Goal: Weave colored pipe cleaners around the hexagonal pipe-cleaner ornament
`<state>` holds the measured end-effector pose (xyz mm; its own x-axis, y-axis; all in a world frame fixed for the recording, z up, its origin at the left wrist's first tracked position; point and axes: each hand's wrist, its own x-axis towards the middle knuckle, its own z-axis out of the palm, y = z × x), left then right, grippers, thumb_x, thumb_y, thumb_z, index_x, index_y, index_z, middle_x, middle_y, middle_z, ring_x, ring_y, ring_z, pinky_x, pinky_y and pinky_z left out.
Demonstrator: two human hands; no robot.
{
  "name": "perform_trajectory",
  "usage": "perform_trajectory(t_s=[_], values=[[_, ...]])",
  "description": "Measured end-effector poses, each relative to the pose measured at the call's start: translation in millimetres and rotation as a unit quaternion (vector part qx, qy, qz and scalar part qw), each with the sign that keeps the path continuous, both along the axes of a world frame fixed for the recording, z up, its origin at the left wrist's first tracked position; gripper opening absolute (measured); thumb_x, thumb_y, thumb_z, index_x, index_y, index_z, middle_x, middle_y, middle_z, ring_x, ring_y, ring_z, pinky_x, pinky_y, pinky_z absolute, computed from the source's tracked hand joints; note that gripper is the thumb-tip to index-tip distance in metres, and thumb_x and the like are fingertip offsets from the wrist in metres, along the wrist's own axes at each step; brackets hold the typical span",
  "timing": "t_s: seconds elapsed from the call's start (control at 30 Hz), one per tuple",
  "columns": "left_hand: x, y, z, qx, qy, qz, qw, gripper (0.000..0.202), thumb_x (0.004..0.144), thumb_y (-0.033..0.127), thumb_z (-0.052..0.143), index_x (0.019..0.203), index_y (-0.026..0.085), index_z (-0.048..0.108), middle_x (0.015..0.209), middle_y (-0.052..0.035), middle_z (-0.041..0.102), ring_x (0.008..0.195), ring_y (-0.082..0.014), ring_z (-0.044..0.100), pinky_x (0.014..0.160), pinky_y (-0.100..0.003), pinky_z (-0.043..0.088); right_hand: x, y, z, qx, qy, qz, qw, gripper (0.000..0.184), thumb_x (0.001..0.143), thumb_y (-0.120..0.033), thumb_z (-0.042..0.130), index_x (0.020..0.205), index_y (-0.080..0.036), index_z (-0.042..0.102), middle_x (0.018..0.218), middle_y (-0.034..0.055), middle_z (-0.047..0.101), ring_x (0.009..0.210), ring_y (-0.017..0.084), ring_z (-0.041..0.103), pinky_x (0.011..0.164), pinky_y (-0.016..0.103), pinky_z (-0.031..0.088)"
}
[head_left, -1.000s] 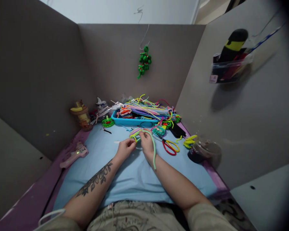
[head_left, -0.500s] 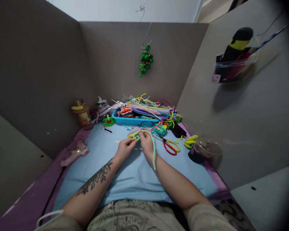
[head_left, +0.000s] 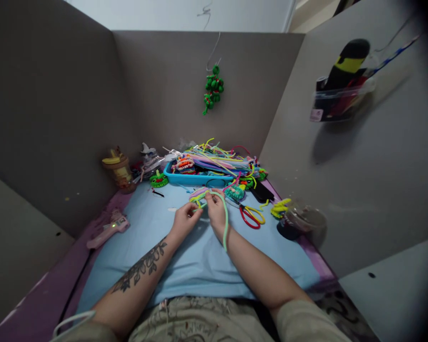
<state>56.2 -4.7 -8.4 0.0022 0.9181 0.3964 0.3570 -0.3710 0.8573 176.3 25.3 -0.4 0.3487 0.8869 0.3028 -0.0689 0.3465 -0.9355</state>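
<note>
My left hand [head_left: 184,220] and my right hand [head_left: 216,211] meet over a light blue mat [head_left: 196,256], fingers pinched together on a small bundle of pipe cleaners [head_left: 199,196]. One light green pipe cleaner [head_left: 225,223] arcs from the pinch over my right hand and hangs down past the wrist. Purple and yellow strands show just beyond my fingertips.
A blue tray [head_left: 196,179] heaped with coloured pipe cleaners stands behind. Red and yellow scissors [head_left: 251,216] lie to the right, a pink glue gun [head_left: 109,229] to the left, a yellow-lidded cup [head_left: 117,171] at back left. Grey partition walls enclose the desk; a green ornament [head_left: 212,91] hangs.
Both hands stay pinched on the pipe cleaners in nearly the same spot. The green strand's loose end has swung slightly left.
</note>
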Motion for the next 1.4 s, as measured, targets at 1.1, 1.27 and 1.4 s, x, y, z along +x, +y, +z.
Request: perform_trajectory(t_s=[1.1, 1.27, 1.4], values=[[-33, 16, -1.8, -0.004, -0.081, -0.215, 0.973, 0.081, 0.065, 0.042, 0.075, 0.136, 0.023, 0.04, 0.137, -0.0138, 0.045, 0.121, -0.0294, 0.049, 0.093, -0.039, 0.047, 23, -12, 17.4, 0.184, -0.231, 0.218, 0.93, 0.005, 0.069, -0.023, 0.068, 0.069, -0.027, 0.071, 0.128, 0.0005, 0.049, 0.102, 0.022, 0.05, 0.096, 0.041, 0.039], [-32, 13, 2.0, -0.057, -0.125, -0.248, 0.959, 0.079, 0.067, 0.04, 0.074, 0.136, 0.024, 0.039, 0.14, -0.0124, 0.043, 0.124, -0.0311, 0.046, 0.097, -0.041, 0.044, 24, -8, 11.2, 0.217, -0.271, 0.205, 0.915, 0.005, 0.073, -0.024, 0.065, 0.074, -0.026, 0.069, 0.131, 0.0019, 0.044, 0.101, 0.021, 0.049, 0.093, 0.041, 0.042], [-32, 13, 3.0, -0.102, -0.152, -0.271, 0.945, 0.088, 0.068, 0.039, 0.073, 0.142, 0.026, 0.027, 0.146, -0.0098, 0.034, 0.13, -0.0311, 0.039, 0.103, -0.04, 0.038, 25, -6, 7.8, 0.272, -0.322, 0.181, 0.889, 0.008, 0.078, -0.023, 0.061, 0.076, -0.023, 0.068, 0.134, 0.0042, 0.04, 0.1, 0.021, 0.05, 0.091, 0.041, 0.044]])
